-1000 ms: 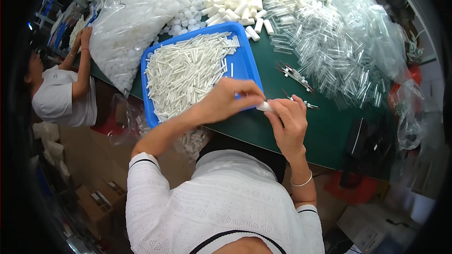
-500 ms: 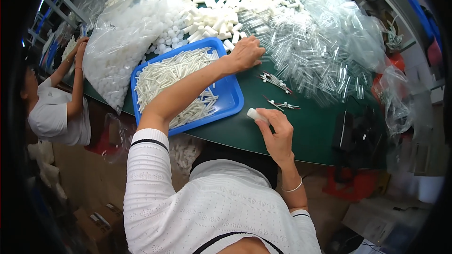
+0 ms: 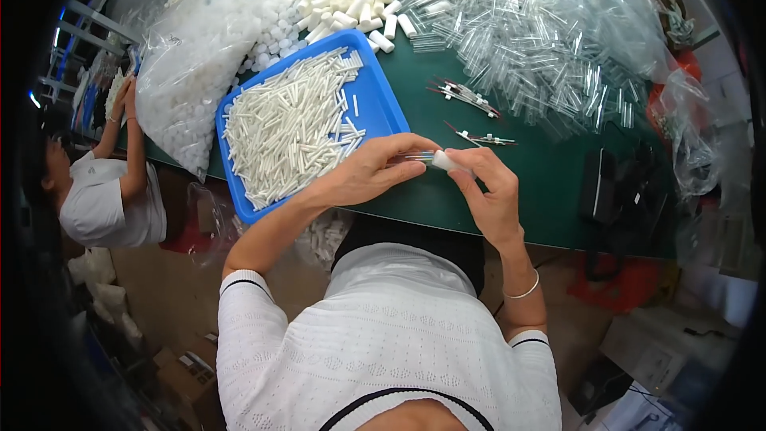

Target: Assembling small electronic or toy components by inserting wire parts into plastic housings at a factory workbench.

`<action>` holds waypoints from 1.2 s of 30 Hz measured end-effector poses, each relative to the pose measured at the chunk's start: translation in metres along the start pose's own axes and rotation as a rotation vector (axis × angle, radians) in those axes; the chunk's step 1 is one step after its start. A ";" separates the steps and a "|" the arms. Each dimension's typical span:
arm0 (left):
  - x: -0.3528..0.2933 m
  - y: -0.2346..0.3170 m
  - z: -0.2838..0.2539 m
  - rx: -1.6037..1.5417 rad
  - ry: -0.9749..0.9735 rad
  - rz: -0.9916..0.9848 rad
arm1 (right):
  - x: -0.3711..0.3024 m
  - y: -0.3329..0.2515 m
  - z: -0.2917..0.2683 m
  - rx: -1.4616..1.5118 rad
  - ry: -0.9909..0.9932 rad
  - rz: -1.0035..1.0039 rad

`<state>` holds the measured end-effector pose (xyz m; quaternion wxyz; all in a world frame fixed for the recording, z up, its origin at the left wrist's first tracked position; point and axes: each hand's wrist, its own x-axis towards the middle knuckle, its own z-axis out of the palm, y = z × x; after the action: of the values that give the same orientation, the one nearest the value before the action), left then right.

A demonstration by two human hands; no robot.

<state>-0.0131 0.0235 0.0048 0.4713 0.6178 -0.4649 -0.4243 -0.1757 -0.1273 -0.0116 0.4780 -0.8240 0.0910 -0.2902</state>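
Note:
My left hand (image 3: 375, 168) is closed on a clear tube (image 3: 418, 158) lying between its thumb and fingers. Pinched in my right hand (image 3: 491, 191) is a short white cylinder (image 3: 444, 161), its end meeting the tube's end; whether it goes inside cannot be made out. Both hands are in front of my body, over the near edge of the green table (image 3: 399, 211). Just beyond them lie small bundles of thin parts with red and dark wires (image 3: 467, 98). Left of my hands, the blue tray (image 3: 381, 96) holds many thin white sticks (image 3: 279, 124).
Clear tubes (image 3: 542, 56) are heaped at the far right beside plastic bags (image 3: 614, 12). Thick white cylinders (image 3: 351, 12) and white caps (image 3: 275, 40) lie beyond the tray. A full clear bag (image 3: 187, 88) stands left. A black device (image 3: 598, 183) sits right. Another person (image 3: 112, 191) works at far left.
My left hand has come back from the tube pile to my right hand, now with a clear tube. The white cylinder in my right hand has been brought against it.

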 end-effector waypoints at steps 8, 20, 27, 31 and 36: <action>-0.011 0.010 0.013 0.356 0.032 0.111 | -0.004 0.000 0.001 -0.148 -0.121 -0.238; -0.021 -0.010 0.022 -0.144 -0.101 -0.152 | -0.011 -0.008 -0.006 0.552 -0.374 0.468; -0.027 -0.021 0.041 0.477 0.118 0.213 | -0.012 -0.005 -0.004 0.544 -0.477 0.576; -0.032 -0.014 0.043 0.404 0.157 0.119 | -0.033 -0.001 0.012 0.545 -0.295 0.505; -0.034 -0.012 0.050 0.448 0.197 0.148 | -0.050 0.010 0.026 0.676 -0.019 0.340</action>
<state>-0.0661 0.0486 -0.0140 0.3955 0.7095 -0.5432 -0.2126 -0.2001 -0.0918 -0.0495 0.7650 -0.5957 0.1210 -0.2127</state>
